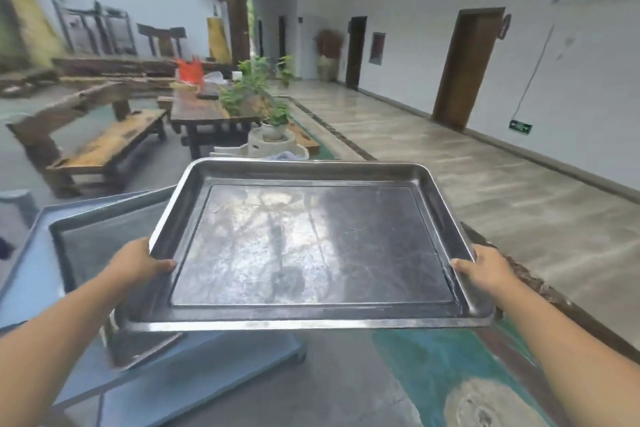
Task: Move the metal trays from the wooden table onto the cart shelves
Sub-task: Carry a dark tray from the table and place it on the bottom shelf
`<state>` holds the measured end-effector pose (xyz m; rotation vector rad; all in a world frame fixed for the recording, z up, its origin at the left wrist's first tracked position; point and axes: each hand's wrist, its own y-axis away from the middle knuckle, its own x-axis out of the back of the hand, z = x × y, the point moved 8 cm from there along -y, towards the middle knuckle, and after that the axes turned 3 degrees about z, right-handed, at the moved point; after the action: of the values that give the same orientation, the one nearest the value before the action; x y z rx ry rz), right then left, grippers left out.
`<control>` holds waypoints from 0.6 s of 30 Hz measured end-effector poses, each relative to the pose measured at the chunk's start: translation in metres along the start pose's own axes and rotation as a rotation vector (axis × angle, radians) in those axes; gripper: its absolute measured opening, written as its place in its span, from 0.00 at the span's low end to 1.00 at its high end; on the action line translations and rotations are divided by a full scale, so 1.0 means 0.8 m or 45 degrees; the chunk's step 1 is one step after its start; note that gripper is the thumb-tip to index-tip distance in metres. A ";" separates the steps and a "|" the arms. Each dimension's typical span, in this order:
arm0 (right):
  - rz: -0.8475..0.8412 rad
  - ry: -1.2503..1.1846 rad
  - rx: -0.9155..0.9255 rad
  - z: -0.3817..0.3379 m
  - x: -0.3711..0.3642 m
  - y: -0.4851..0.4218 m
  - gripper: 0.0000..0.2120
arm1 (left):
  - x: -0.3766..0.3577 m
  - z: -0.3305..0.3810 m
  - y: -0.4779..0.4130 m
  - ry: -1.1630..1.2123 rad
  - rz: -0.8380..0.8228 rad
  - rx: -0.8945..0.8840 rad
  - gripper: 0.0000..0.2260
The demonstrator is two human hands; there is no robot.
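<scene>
Two hands, left hand (140, 262) and right hand (485, 267), clenched on one metal tray (311, 246) in mid-air; another tray (100, 236) already on blue cart (27, 288) at 9 o'clock; placement pending.

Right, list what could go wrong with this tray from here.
1. The tray is gripped only at its side rims, left hand and right hand, thumbs over the edge; it might tip or slip.
2. The cart top already holds another tray, so setting this one down there may clash with it.
3. The held tray hides the floor ahead, so a stumble is possible.
</scene>
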<state>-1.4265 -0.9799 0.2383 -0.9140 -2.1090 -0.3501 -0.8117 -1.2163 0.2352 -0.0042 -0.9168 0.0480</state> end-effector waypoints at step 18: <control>-0.445 -0.030 0.432 -0.171 -0.204 -0.011 0.09 | 0.119 -0.191 0.194 -0.018 0.322 0.521 0.15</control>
<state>-1.2871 -1.1367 0.2031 -0.3545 -2.2592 -0.1480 -0.6389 -1.0545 0.2144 0.2607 -0.9035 0.4703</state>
